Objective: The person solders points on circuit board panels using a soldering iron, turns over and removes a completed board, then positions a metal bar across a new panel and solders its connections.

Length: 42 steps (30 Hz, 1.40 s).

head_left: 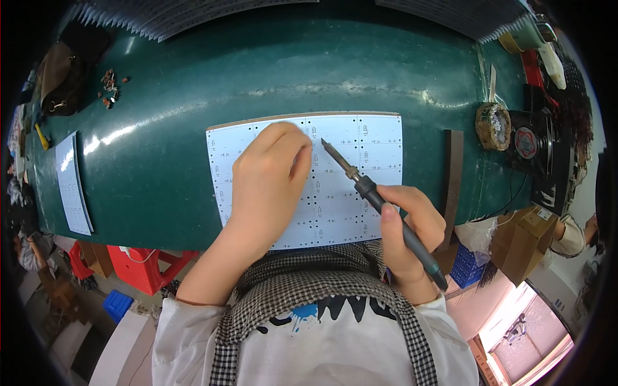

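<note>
A white circuit board panel [335, 215], marked off in a grid with small dark holes and pads, lies in front of me. My right hand [409, 225] grips a soldering iron [372, 193] by its dark handle. The iron slants up to the left, its tip just over the panel's upper middle. Left of that tip, my left hand [270, 170] is over the panel with its fingers drawn together. What those fingers hold, if anything, is hidden.
The panel lies on a green table [257, 83]. A dark bar [453, 186] stands to its right, with a roll of tape [493, 126] and a black fan-like unit [531, 143] beyond. Another white panel [74, 183] and small brown parts [109, 83] lie left. Grey ridged racks [193, 13] line the back.
</note>
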Available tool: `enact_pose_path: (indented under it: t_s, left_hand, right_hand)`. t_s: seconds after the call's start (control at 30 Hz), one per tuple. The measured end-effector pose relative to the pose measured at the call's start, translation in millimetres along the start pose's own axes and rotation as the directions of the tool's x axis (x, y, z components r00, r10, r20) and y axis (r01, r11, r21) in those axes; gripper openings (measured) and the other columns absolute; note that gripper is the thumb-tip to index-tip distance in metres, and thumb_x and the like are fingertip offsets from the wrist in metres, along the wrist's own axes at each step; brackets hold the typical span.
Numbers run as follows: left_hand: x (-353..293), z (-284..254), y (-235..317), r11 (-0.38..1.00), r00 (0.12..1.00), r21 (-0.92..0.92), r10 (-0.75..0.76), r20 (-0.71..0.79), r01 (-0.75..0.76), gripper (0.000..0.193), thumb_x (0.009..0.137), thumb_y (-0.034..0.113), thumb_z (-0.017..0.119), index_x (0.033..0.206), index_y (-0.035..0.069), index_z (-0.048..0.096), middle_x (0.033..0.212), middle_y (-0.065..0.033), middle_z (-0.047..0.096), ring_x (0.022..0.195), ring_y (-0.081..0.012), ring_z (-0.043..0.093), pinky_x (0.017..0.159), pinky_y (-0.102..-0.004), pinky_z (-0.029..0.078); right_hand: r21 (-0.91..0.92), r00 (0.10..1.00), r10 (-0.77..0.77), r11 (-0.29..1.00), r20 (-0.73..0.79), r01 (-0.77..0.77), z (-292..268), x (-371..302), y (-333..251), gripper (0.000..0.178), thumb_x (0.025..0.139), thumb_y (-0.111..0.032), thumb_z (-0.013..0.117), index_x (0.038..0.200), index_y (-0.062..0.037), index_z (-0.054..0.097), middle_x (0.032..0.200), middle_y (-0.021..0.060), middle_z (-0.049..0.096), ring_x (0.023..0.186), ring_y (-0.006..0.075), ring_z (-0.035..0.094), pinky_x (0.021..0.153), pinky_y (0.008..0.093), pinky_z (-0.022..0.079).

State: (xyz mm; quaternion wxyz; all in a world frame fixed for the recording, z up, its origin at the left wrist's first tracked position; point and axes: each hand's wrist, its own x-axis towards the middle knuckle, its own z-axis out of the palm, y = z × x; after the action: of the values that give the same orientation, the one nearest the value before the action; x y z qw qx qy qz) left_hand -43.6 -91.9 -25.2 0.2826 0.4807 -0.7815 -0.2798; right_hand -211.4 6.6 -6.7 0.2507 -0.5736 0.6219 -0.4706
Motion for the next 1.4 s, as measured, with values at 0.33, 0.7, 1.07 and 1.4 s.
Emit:
enact_pose_path:
  t_s: [0.33, 0.7, 1.07, 1.4]
  left_hand:
    - [-23.9, 1.2, 4.6, 0.997, 0.997, -0.016, -0.074, 0.028, 0.074, 0.012, 0.076, -0.003, 0.064, 0.086, 0.001, 0.057, 0.091, -0.0092, 0.06, 0.068, -0.0253, 0.062, 0.057, -0.0327, 0.05]
    - [-25.7, 3.5, 6.2, 0.994, 0.995, 0.061, -0.097, 0.026, 0.095, 0.011, 0.079, 0.004, 0.067, 0.089, 0.002, 0.063, 0.096, -0.0066, 0.061, 0.061, -0.0236, 0.061, 0.053, -0.0342, 0.05]
    - [-24.6, 2.3, 4.7, 0.993, 0.994, -0.02, -0.113, -0.004, 0.113, 0.01, 0.079, -0.001, 0.067, 0.088, 0.0, 0.064, 0.093, -0.0064, 0.063, 0.058, -0.0126, 0.052, 0.051, -0.025, 0.042]
    - [-24.8, 2.2, 5.4, 0.989, 0.991, -0.062, -0.137, -0.004, 0.137, 0.01, 0.079, -0.002, 0.066, 0.088, 0.0, 0.063, 0.092, -0.0059, 0.062, 0.057, -0.0111, 0.049, 0.051, -0.0239, 0.04]
  right_hand:
    - [0.007, 0.999, -0.044, 0.999, -0.004, 0.044, -2.5, -11.8, 0.0, 0.017, 0.076, -0.002, 0.064, 0.091, 0.0049, 0.067, 0.077, 0.0165, 0.068, 0.066, 0.0253, 0.067, 0.062, 0.0303, 0.053]
    - [-0.02, 0.999, -0.037, 0.999, 0.021, 0.038, -0.8, -18.1, -0.7, 0.018, 0.077, -0.003, 0.065, 0.094, 0.0034, 0.066, 0.078, 0.0158, 0.068, 0.067, 0.0259, 0.067, 0.061, 0.0302, 0.052]
    - [-0.015, 1.0, 0.026, 1.0, 0.004, -0.026, -2.9, -23.3, -7.5, 0.017, 0.08, -0.004, 0.065, 0.095, 0.0042, 0.066, 0.083, 0.0168, 0.068, 0.072, 0.0269, 0.067, 0.064, 0.0305, 0.052]
    - [-0.002, 1.0, -0.013, 1.0, -0.006, 0.013, 3.4, -21.0, -3.2, 0.018, 0.079, -0.002, 0.065, 0.096, 0.0038, 0.065, 0.081, 0.0162, 0.068, 0.07, 0.0251, 0.067, 0.063, 0.0297, 0.052]
